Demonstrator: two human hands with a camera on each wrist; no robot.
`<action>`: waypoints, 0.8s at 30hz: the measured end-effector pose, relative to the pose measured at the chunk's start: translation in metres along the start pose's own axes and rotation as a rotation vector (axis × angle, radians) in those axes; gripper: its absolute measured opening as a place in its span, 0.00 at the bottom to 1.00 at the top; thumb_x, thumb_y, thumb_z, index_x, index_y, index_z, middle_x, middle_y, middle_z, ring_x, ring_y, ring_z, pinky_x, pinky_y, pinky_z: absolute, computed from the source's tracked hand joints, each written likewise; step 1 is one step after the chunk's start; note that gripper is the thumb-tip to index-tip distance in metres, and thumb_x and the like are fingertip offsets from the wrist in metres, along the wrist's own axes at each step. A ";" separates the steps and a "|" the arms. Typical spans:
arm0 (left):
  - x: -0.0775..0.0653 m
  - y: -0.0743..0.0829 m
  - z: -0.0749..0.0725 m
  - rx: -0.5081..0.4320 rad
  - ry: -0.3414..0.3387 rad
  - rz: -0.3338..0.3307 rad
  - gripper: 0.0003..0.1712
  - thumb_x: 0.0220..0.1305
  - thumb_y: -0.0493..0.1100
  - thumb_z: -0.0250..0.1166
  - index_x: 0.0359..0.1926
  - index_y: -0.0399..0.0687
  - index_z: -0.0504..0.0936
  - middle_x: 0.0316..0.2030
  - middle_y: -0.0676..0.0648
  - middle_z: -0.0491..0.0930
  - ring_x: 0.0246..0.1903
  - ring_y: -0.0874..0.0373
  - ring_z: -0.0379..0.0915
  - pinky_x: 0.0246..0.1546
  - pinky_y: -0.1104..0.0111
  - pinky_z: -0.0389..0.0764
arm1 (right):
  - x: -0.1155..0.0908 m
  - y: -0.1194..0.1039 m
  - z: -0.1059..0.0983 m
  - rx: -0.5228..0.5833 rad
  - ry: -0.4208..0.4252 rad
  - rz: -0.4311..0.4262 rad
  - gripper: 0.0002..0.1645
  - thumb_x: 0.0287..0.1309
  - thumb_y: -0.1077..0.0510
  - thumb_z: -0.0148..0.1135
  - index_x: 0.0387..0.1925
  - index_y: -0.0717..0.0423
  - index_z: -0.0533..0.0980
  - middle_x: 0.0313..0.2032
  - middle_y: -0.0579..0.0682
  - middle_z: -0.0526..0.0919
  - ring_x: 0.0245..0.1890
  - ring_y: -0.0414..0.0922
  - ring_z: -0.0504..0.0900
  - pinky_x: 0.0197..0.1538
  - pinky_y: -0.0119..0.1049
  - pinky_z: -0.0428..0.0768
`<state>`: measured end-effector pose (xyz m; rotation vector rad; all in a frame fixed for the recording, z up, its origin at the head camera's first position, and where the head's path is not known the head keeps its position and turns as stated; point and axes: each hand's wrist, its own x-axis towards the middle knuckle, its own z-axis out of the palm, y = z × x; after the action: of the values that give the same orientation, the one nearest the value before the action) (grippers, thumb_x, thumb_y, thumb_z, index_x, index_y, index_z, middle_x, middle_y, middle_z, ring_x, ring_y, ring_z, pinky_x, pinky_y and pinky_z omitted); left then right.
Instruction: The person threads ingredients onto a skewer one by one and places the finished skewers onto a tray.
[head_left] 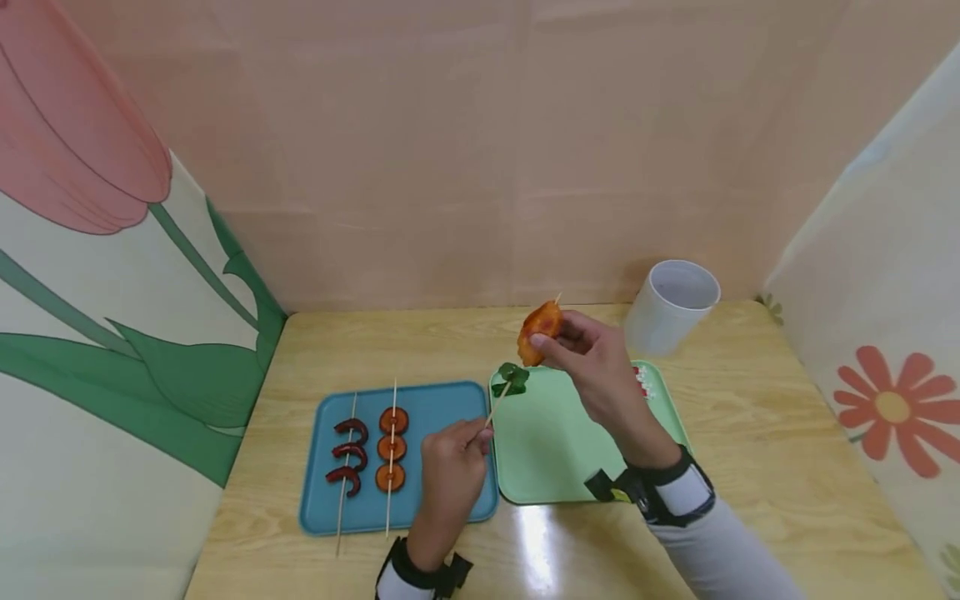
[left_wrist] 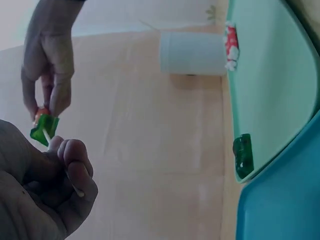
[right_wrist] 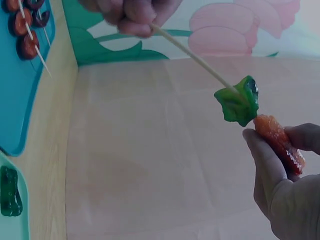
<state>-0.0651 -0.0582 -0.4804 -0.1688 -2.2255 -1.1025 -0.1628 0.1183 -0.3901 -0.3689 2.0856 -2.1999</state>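
Observation:
My left hand grips a thin wooden skewer, which slants up and away from its fingers. Threaded on the skewer is a glossy green pepper piece. Beyond the pepper, my right hand pinches a browned orange food piece between thumb and fingers. A pale skewer tip pokes out past the orange piece's far side in the head view. Both hands are raised above the trays. On the green tray lie another green pepper piece, in a corner, and a red-and-white piece.
A blue tray stands left of the green one. It bears a skewer with curled dark red pieces and one with round orange-brown slices. A white cup stands at the table's back right, near the wall.

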 end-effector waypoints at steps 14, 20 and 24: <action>-0.009 -0.016 0.001 0.036 0.008 0.050 0.15 0.44 0.17 0.68 0.29 0.37 0.91 0.17 0.47 0.84 0.16 0.62 0.81 0.21 0.73 0.83 | -0.001 0.009 0.006 -0.003 -0.086 0.076 0.24 0.66 0.61 0.67 0.59 0.69 0.75 0.43 0.45 0.86 0.42 0.39 0.88 0.48 0.34 0.88; -0.007 -0.020 -0.001 0.041 0.034 0.027 0.14 0.45 0.18 0.69 0.28 0.37 0.91 0.17 0.47 0.84 0.17 0.60 0.81 0.20 0.73 0.83 | -0.002 0.012 0.009 -0.003 -0.087 0.064 0.24 0.66 0.59 0.68 0.58 0.68 0.76 0.44 0.47 0.86 0.44 0.40 0.88 0.49 0.35 0.88; -0.007 -0.021 -0.004 0.047 0.016 0.009 0.12 0.48 0.19 0.69 0.29 0.37 0.91 0.17 0.47 0.84 0.17 0.60 0.82 0.20 0.73 0.83 | -0.001 0.014 0.010 -0.033 -0.092 0.061 0.23 0.67 0.58 0.68 0.57 0.68 0.77 0.44 0.46 0.86 0.43 0.40 0.89 0.48 0.35 0.88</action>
<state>-0.0655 -0.0736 -0.4962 -0.1491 -2.2321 -1.0429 -0.1610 0.1078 -0.4037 -0.3956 2.0596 -2.0755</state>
